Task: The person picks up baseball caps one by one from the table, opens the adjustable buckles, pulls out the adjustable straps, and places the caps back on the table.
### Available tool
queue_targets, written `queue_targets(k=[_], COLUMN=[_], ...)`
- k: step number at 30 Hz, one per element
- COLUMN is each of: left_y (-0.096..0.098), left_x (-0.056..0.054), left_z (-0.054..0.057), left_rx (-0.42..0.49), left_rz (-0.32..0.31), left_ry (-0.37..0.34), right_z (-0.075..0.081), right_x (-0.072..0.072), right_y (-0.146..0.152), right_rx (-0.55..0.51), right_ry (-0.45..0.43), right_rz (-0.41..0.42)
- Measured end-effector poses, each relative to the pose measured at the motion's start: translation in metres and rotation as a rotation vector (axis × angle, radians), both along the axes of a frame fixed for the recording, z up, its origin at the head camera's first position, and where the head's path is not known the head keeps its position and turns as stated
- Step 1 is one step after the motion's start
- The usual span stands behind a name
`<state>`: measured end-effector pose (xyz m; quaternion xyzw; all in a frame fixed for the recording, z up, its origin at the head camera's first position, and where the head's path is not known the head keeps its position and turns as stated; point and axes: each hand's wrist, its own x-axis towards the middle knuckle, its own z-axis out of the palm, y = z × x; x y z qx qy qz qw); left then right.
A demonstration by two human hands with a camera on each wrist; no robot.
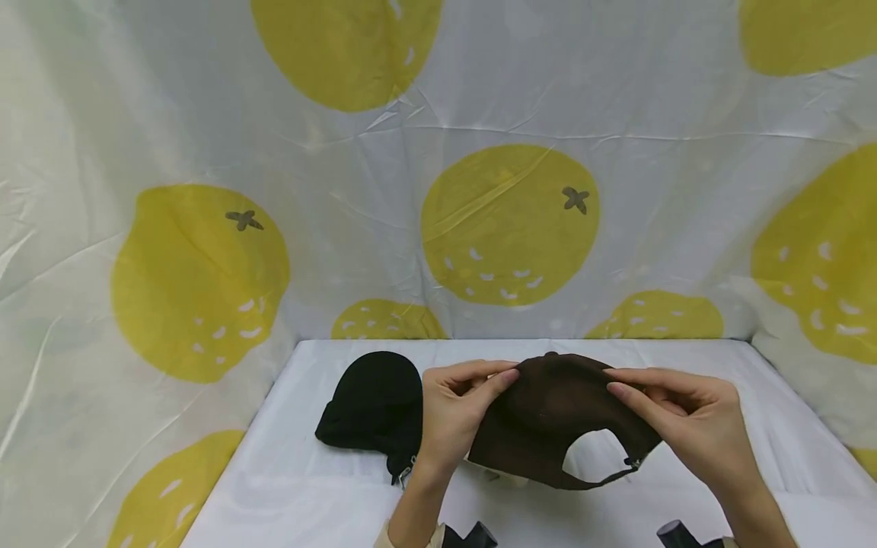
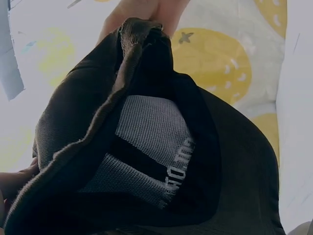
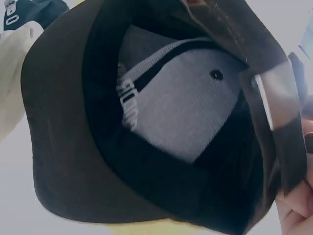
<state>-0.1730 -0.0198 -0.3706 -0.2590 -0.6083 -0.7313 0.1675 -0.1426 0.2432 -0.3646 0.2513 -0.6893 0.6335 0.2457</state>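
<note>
A dark brown baseball cap [image 1: 541,411] is held up over the white table between both hands. My left hand [image 1: 448,415] pinches its left edge with thumb and fingers. On the other side, my right hand [image 1: 702,418] pinches the cap's upper right edge. The cap's rear opening and strap face my head camera. The wrist views look inside it, where grey lining [image 2: 151,117], white lettering and a dark sweatband show. A metal buckle [image 3: 266,100] sits on the strap in the right wrist view. Beside my left hand, a black cap [image 1: 373,403] lies on the table, partly hidden by that hand.
The white-covered table [image 1: 274,487] reaches back to a hanging white cloth [image 1: 342,205] printed with yellow lemons. That cloth also rises along the left and right sides. Dark wrist-mounted devices [image 1: 479,535] show at the bottom of the head view.
</note>
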Motion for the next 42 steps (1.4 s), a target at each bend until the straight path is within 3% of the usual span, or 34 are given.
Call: queue_targets(k=[7,13,21,32,42], left_y=[-0.015,-0.023,-0.032,-0.042,-0.039], left_x=[-0.001,-0.006,-0.007,-0.007,-0.002], left_z=[0.0,-0.001,0.003,0.006,0.011], left_rx=[0.053,0.103,0.148,0.218,0.237], left_rz=[0.055,0.062,0.088,0.119,0.064], left_ry=[-0.048,-0.064,-0.082,-0.071,-0.106], right_z=[-0.004,-0.007,-0.01,-0.017,-0.012], right_x=[-0.006,-0.01,-0.015,-0.014,-0.004], right_y=[0.003,0.011,0.019,0.018,0.013], right_rx=[0.006,0.011,0.056,0.044,-0.098], right_ry=[0.139,0.195,0.229,0.093,0.144], right_rz=[0.068,0.124,0.326,0.159,0.285])
